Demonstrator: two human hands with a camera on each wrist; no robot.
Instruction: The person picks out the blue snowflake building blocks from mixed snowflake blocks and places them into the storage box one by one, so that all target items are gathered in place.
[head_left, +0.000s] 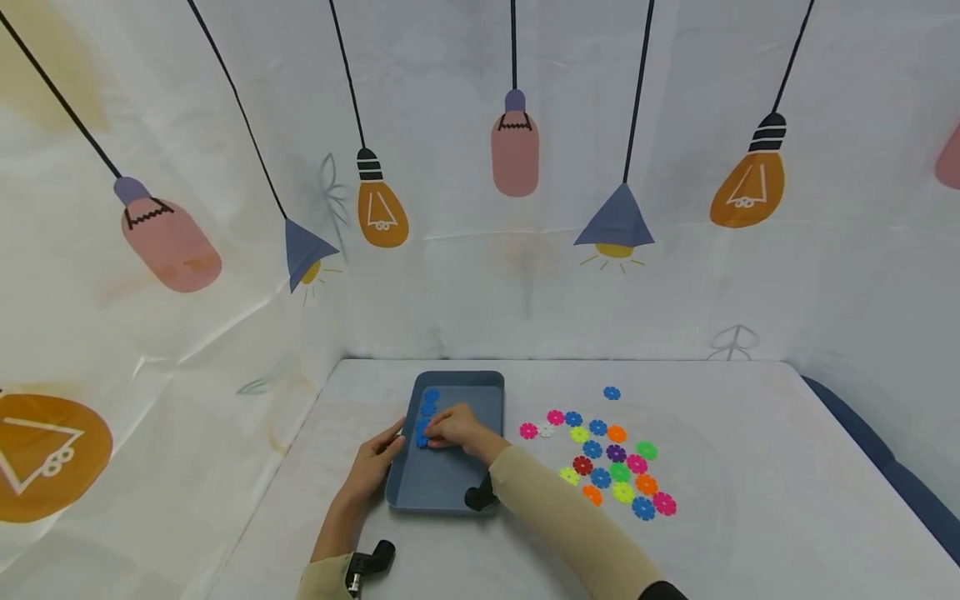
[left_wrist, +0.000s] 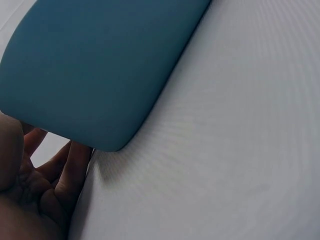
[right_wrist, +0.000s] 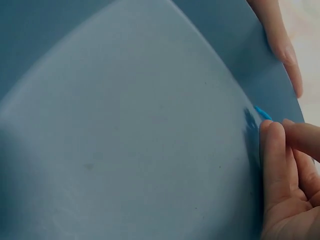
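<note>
A grey-blue tray (head_left: 450, 492) lies on the white table, with several blue flower-shaped discs (head_left: 428, 409) in a column along its left side. My left hand (head_left: 371, 467) holds the tray's left edge, thumb at the rim; in the left wrist view its fingers (left_wrist: 72, 170) curl beside the tray wall. My right hand (head_left: 459, 427) reaches into the tray over the near end of that column. Between its thumb and fingertips it pinches a blue flower disc (right_wrist: 262, 113), seen edge-on close over the tray floor in the right wrist view; the fingers cover most of it.
Right of the tray, loose flower discs (head_left: 616, 453) in pink, orange, green, yellow, purple, white and blue lie scattered. One blue disc (head_left: 612, 392) sits apart behind them. A white wall sheet printed with lamps (head_left: 514, 154) rises behind the table. A dark blue chair (head_left: 855, 425) stands at the right edge.
</note>
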